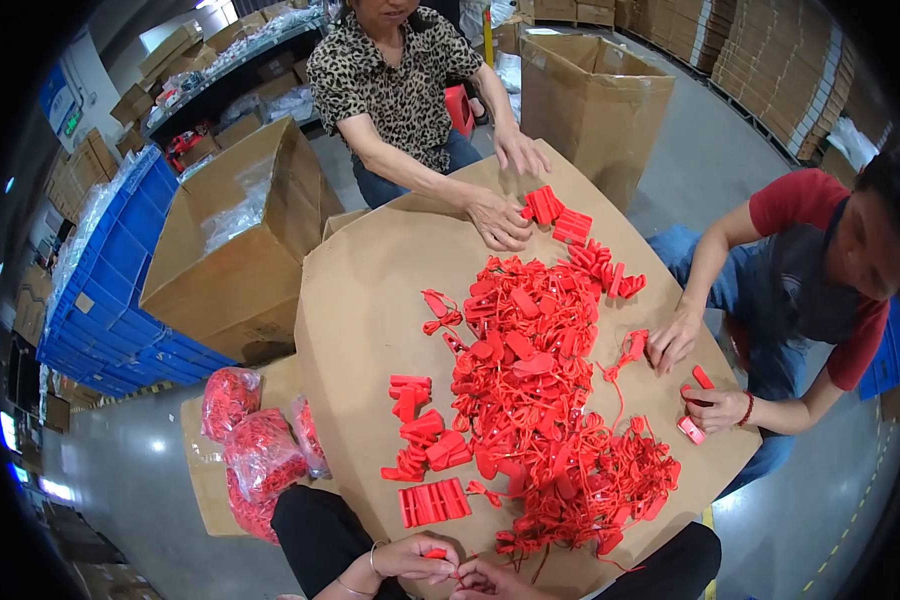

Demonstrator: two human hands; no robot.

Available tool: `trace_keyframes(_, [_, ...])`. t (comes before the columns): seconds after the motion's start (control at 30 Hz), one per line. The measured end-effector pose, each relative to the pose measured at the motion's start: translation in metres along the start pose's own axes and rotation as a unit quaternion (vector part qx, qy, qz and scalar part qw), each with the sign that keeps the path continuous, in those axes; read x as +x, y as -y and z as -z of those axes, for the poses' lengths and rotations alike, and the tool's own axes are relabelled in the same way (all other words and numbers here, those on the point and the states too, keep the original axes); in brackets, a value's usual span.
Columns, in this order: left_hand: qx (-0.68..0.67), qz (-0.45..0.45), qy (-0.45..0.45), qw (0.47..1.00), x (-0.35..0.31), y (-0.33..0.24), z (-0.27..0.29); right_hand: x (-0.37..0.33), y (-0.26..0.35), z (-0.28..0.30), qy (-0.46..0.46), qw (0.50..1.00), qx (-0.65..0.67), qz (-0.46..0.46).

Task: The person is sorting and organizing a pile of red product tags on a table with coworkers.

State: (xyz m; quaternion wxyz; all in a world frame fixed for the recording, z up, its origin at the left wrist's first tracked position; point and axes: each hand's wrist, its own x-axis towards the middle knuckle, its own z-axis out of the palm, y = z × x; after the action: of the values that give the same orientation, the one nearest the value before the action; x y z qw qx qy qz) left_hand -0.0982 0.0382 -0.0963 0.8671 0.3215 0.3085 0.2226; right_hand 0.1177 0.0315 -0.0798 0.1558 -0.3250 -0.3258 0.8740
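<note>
At the near edge of the table, my left hand [420,560] is closed on a small red plastic piece [435,553]. My right hand [490,579] meets it with pinched fingers on a thin red cord [460,577], partly hidden by the fingertips. Just beyond lies a big tangled pile of red plastic pieces with cords [530,370]. Left of the pile is a neat row of red pieces [434,503], side by side. A loose stack of similar pieces [425,440] lies behind that row.
Cardboard covers the table [360,300]. Across it, a co-worker's hands [500,215] touch red blocks [545,205]; at right, another's hands [715,410] hold red pieces. Bagged red pieces [260,450] sit at left, near an open carton [240,240] and a blue crate [120,290].
</note>
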Motion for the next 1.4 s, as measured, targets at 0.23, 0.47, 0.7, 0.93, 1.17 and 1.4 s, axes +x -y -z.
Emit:
trace_keyframes(0.23, [-0.041, 0.004, -0.084, 0.996, -0.005, 0.006, 0.006, -0.007, 0.002, 0.004, -0.017, 0.986, -0.159, 0.054])
trace_keyframes(0.47, [-0.026, 0.002, -0.130, 0.991, -0.002, 0.005, -0.006, -0.020, 0.029, 0.007, 0.029, 0.926, -0.370, 0.075])
trace_keyframes(0.7, [0.061, -0.017, -0.202, 0.977, 0.005, 0.014, -0.026, -0.023, 0.012, 0.016, 0.003, 0.819, -0.551, 0.159])
trace_keyframes(0.93, [0.108, -0.136, -0.246, 0.953, 0.003, 0.028, -0.038, -0.032, 0.019, 0.004, -0.117, 0.794, -0.578, 0.148])
trace_keyframes(1.17, [0.091, -0.101, -0.281, 0.950, 0.002, 0.030, -0.032, -0.027, 0.081, -0.009, -0.259, 0.763, -0.457, 0.376])
trace_keyframes(1.4, [0.094, -0.117, -0.277, 0.949, 0.012, 0.035, -0.024, -0.015, 0.112, -0.004, -0.309, 0.758, -0.408, 0.404])
